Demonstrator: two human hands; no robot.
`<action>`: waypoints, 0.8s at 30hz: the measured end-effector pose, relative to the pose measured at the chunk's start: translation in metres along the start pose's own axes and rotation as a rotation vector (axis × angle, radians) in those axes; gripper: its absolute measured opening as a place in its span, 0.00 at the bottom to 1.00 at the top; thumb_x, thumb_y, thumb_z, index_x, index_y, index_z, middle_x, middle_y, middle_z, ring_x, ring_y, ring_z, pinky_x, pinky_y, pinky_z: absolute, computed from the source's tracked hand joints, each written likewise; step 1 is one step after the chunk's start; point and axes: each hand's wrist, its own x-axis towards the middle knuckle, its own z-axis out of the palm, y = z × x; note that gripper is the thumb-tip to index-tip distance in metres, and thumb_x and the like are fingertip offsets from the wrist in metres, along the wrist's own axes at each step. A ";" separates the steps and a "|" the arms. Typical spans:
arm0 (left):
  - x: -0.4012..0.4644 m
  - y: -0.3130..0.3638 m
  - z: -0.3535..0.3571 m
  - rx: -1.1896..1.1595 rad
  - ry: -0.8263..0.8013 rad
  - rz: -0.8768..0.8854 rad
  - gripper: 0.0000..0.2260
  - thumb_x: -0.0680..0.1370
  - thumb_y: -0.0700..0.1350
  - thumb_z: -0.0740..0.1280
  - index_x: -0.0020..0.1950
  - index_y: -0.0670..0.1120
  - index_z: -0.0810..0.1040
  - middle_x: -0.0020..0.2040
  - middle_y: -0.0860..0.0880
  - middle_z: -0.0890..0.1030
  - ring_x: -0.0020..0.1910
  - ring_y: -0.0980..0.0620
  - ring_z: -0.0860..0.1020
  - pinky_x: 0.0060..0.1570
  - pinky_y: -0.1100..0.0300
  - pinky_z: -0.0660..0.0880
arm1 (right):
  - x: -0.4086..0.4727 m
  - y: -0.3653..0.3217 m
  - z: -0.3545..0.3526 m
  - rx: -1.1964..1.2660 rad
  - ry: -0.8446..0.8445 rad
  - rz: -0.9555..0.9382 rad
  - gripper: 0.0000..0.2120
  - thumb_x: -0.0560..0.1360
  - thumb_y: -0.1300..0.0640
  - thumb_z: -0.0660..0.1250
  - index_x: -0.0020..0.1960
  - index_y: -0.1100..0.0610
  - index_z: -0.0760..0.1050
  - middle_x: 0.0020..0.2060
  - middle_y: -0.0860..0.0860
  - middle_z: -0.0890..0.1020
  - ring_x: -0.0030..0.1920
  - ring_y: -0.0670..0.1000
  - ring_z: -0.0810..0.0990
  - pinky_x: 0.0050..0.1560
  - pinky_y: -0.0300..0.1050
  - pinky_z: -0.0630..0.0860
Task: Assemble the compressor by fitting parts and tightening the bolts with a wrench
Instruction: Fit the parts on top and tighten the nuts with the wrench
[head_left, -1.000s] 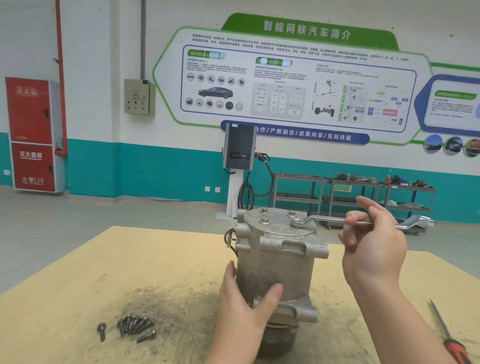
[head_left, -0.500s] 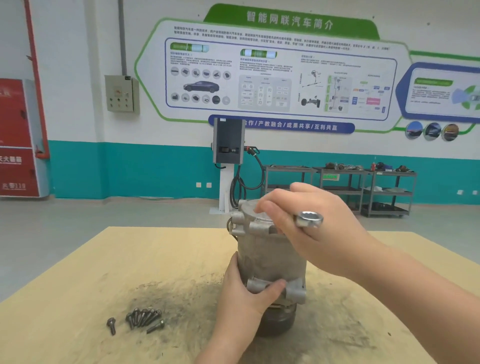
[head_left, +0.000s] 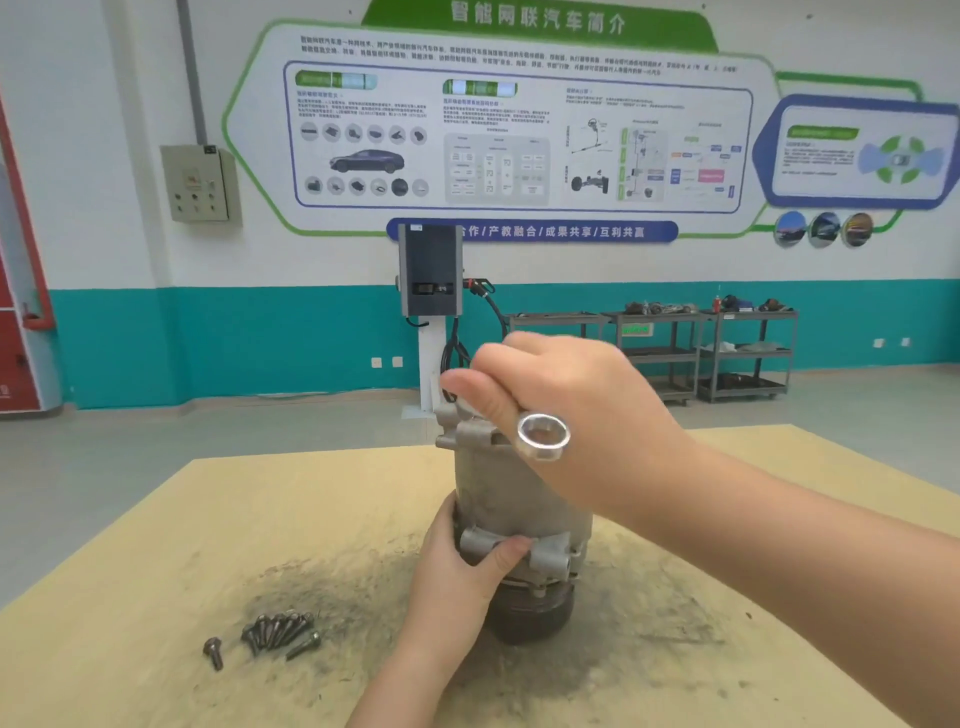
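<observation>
A grey metal compressor (head_left: 496, 493) stands upright on the tan table (head_left: 260, 519). My left hand (head_left: 457, 566) grips its lower body, thumb across a mounting lug. My right hand (head_left: 566, 410) hovers over the compressor's top and grips a silver ring wrench (head_left: 543, 436), whose ring end sticks out toward me. The hand hides the compressor's top face and the wrench's other end.
Several loose dark bolts (head_left: 275, 631) lie on the table at the front left, on a patch of dark grime. A charging post (head_left: 430, 312) and metal shelf carts (head_left: 701, 353) stand far behind the table.
My right hand has swung the wrench handle from the right round toward me over the compressor's top. The left hand keeps its grip on the body.
</observation>
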 end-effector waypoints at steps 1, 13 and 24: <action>0.001 -0.001 0.000 0.009 0.002 0.011 0.21 0.70 0.50 0.76 0.60 0.57 0.74 0.52 0.63 0.82 0.50 0.65 0.79 0.43 0.74 0.73 | 0.002 0.001 -0.006 0.040 0.140 -0.054 0.25 0.80 0.46 0.53 0.38 0.63 0.76 0.30 0.56 0.73 0.30 0.58 0.71 0.32 0.49 0.68; 0.009 0.002 -0.033 0.196 0.179 -0.038 0.32 0.76 0.64 0.54 0.78 0.52 0.58 0.76 0.53 0.64 0.73 0.55 0.62 0.67 0.61 0.58 | -0.171 0.135 0.017 0.188 -0.375 0.585 0.08 0.75 0.67 0.64 0.45 0.54 0.72 0.63 0.40 0.62 0.54 0.41 0.74 0.52 0.44 0.77; 0.068 0.171 0.007 0.979 -0.244 0.325 0.33 0.72 0.73 0.56 0.73 0.60 0.64 0.72 0.60 0.67 0.72 0.58 0.63 0.69 0.53 0.63 | -0.233 0.167 0.045 -0.111 -1.186 0.414 0.24 0.68 0.71 0.54 0.60 0.52 0.63 0.75 0.40 0.50 0.41 0.54 0.73 0.28 0.45 0.54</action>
